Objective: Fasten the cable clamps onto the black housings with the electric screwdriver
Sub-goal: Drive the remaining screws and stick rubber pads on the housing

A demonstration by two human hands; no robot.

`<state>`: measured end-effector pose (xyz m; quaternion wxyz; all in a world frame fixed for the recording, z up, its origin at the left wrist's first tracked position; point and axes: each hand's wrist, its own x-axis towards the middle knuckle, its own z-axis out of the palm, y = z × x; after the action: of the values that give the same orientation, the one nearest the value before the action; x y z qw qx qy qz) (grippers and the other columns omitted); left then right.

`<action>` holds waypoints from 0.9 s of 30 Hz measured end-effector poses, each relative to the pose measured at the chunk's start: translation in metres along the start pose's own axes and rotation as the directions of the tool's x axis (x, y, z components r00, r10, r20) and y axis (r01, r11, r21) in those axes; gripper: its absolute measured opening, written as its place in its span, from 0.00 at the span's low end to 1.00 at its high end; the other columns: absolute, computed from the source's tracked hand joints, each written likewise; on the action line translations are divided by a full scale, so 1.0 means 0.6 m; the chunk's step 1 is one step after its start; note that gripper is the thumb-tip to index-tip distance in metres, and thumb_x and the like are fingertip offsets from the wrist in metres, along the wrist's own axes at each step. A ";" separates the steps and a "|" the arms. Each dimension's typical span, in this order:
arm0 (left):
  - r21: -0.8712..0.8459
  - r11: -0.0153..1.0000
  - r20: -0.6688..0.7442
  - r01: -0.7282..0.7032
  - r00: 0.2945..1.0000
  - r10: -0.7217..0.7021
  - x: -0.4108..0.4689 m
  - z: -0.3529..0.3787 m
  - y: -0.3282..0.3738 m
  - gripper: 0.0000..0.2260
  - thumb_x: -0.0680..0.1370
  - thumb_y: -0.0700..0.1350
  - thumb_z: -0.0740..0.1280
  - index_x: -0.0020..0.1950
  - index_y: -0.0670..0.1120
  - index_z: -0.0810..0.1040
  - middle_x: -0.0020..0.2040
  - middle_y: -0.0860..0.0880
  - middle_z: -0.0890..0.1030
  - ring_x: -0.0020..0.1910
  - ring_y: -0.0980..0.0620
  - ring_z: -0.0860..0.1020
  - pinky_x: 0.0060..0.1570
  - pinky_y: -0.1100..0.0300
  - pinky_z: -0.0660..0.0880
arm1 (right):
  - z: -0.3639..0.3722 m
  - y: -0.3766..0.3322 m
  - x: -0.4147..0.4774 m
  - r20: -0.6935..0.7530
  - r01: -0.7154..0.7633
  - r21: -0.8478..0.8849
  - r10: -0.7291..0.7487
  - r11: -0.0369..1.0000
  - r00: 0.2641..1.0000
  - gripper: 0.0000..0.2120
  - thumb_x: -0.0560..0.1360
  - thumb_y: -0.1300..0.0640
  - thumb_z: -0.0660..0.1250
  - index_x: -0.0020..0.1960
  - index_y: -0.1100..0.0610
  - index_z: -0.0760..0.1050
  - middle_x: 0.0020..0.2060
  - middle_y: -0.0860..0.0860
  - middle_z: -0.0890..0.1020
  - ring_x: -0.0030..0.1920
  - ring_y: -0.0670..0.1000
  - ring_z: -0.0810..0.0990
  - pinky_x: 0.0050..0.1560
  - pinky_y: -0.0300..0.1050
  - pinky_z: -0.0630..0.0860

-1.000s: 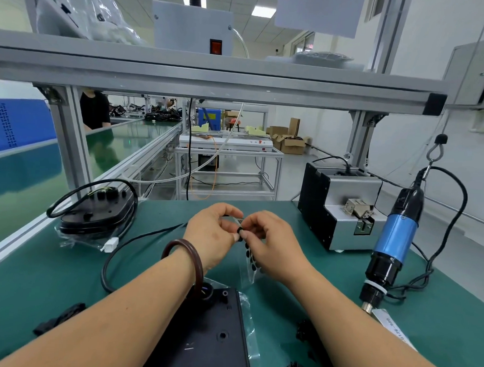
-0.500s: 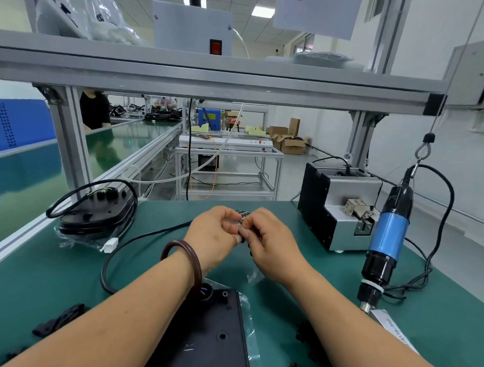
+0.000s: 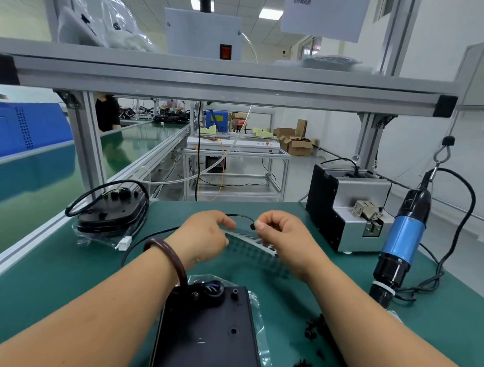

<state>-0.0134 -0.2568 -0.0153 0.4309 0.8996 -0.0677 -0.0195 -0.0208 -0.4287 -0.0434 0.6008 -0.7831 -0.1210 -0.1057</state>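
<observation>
Bare mat (image 3: 40,280): front left, passable. Obstacles: black housing (image 3: 208,333) front centre; stacked housings (image 3: 111,214) rear left; screw feeder (image 3: 341,208) rear right; hanging electric screwdriver (image 3: 400,243) far right; loose clamps (image 3: 312,328) scattered right.

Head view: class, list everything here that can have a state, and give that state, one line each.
Left hand, gripping one end of the clear strip.
Right hand, pinching a small black piece.
Screwdriver, hanging from its hook, unheld.
Near housing, lying flat on a clear bag.
Far housings, stacked.
Clamps, loose on the table.
</observation>
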 end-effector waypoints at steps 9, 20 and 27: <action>-0.011 0.998 0.060 -0.063 0.996 0.064 -0.073 -0.028 -0.026 0.11 0.77 0.35 0.63 0.47 0.50 0.80 0.45 0.52 0.81 0.42 0.59 0.77 0.40 0.68 0.74 | 0.002 -0.076 -0.011 0.227 -0.059 -0.149 0.092 0.987 0.969 0.06 0.76 0.60 0.69 0.40 0.56 0.78 0.30 0.47 0.77 0.34 0.46 0.73 0.42 0.42 0.73; 0.114 0.972 -0.102 -0.203 0.971 0.215 -0.143 -0.025 -0.049 0.13 0.76 0.35 0.63 0.51 0.52 0.77 0.48 0.55 0.80 0.51 0.56 0.78 0.55 0.65 0.72 | 0.034 -0.129 -0.074 0.427 -0.205 -0.377 0.366 0.903 0.827 0.11 0.73 0.71 0.65 0.37 0.58 0.76 0.28 0.47 0.78 0.27 0.41 0.74 0.30 0.32 0.70; 0.201 0.920 -0.210 -0.335 0.903 0.375 -0.202 0.000 -0.072 0.16 0.74 0.38 0.64 0.43 0.58 0.62 0.41 0.59 0.76 0.40 0.62 0.75 0.41 0.63 0.69 | 0.032 -0.124 -0.117 0.415 -0.257 -0.423 0.438 0.869 0.797 0.11 0.75 0.65 0.67 0.36 0.55 0.76 0.22 0.41 0.75 0.27 0.45 0.70 0.16 0.32 0.59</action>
<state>-0.1288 -0.2137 -0.0517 0.3585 0.8992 -0.1784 0.1761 -0.1104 -0.3962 -0.0021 0.4110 -0.8847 -0.1032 0.1943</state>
